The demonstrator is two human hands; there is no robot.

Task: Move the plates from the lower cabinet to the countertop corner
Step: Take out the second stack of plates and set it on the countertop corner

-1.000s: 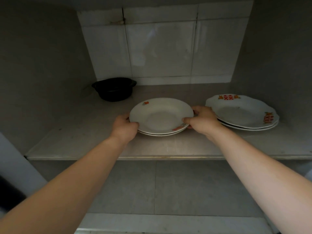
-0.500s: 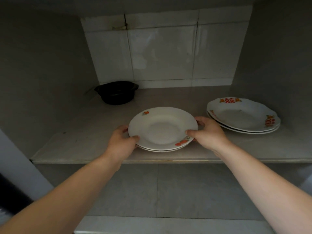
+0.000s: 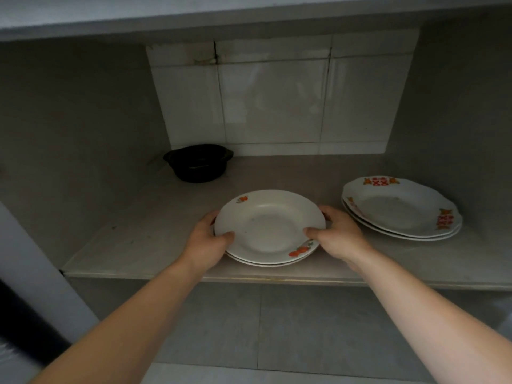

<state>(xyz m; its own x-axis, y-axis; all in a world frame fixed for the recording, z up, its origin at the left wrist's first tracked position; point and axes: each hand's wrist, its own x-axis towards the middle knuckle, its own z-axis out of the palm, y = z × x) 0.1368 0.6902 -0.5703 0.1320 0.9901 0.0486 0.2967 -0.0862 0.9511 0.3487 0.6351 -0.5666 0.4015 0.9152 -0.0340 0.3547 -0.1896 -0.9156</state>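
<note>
A small stack of white plates with orange flower prints (image 3: 267,227) is near the front of the cabinet shelf (image 3: 138,245). My left hand (image 3: 206,245) grips the stack's left rim, thumb on top. My right hand (image 3: 336,235) grips the right rim the same way. Whether the stack still touches the shelf, I cannot tell. A second stack of scalloped white plates with red and orange marks (image 3: 401,209) lies on the shelf to the right, untouched.
A black pot with two small handles (image 3: 198,163) stands at the shelf's back left. White tiles line the back wall, grey walls close both sides. The countertop's underside (image 3: 249,20) hangs overhead. A lower tiled compartment shows below the shelf edge.
Both hands have drawn the flower-print stack toward the shelf's front edge. The view has pulled back and tilted up, showing the cabinet's top edge.
</note>
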